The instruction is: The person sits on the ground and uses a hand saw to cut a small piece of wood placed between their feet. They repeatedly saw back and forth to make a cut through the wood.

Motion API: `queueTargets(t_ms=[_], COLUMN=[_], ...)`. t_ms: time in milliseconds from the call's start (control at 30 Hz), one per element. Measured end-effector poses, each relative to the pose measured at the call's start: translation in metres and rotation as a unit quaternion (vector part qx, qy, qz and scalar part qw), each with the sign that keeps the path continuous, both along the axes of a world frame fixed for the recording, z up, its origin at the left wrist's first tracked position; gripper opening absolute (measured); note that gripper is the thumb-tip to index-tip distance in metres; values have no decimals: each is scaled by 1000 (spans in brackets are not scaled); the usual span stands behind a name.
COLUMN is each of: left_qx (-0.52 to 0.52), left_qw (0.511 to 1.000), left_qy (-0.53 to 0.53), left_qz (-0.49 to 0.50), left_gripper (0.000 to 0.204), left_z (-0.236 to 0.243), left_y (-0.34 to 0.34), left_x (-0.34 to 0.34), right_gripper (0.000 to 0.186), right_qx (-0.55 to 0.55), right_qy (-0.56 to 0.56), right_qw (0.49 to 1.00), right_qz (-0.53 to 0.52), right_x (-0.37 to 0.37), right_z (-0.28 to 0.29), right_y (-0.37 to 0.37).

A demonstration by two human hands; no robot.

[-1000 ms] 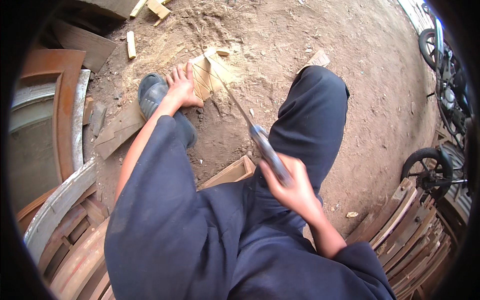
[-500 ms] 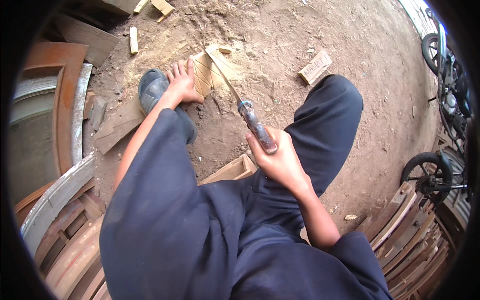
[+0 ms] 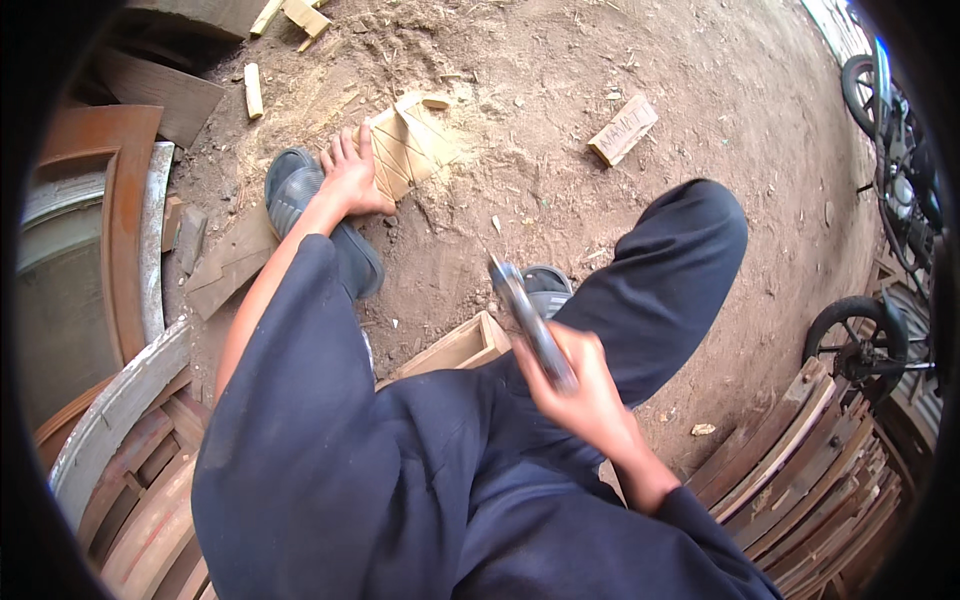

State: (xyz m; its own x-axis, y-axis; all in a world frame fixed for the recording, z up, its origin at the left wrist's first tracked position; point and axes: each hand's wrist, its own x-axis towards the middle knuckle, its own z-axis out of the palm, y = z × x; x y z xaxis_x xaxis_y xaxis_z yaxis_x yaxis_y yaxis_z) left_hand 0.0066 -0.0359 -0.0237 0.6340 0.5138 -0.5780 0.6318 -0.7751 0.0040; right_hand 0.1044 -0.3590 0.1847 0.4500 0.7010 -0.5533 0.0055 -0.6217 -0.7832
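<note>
My left hand (image 3: 350, 178) steadies a pale wooden block (image 3: 405, 165) on the dirt, its thumb and index finger along the block's left side. Dark crossing lines mark the block, and a raised sliver (image 3: 434, 101) curls at its far end. My right hand (image 3: 580, 385) is wrapped round the dark, worn handle of a machete (image 3: 535, 325), held over my lap near my right knee. Motion blurs the handle. The blade points away from me and is seen almost end-on, so most of it does not show. It is apart from the block.
Beside my left hand is my sandalled foot (image 3: 325, 225). A small marked wood piece (image 3: 622, 130) lies farther right. An open wooden box (image 3: 455, 345) sits between my legs. Door frames (image 3: 130, 220) lean at left; stacked boards (image 3: 790, 460) and a motorcycle (image 3: 895, 200) stand right.
My right hand has drawn the machete back toward me and away from the block, and its blade now shows far less. The left hand remains at the block. My right knee has shifted outward.
</note>
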Motion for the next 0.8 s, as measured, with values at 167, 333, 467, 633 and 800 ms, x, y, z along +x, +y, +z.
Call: queueTargets(t_ms=[167,333,467,633,800], left_qx=[-4,-4,4,-20,-12], left_qw=[1000,999,999,998,997], left_qy=[-8,-23,-5,-25,-63], left_qz=[1,-23,-37,-46,-38], left_gripper=[147,148,145,143,142], left_z=[-10,-17,-4,-10,-9], left_y=[-3,-7,-1,-4,-1], left_x=[6,2,2,4,0], right_gripper=[13,13,16,20,17], right_qx=[40,11,22,4,37], right_qy=[12,-41,30,0,-3], right_qw=[999,999,999,1000,999], right_qz=[-7,12,-18,-21,-37], right_x=[5,12,13,1,-3], right_z=[-12,-52,-5,-43,-33], right_y=[4,29,3,42,12])
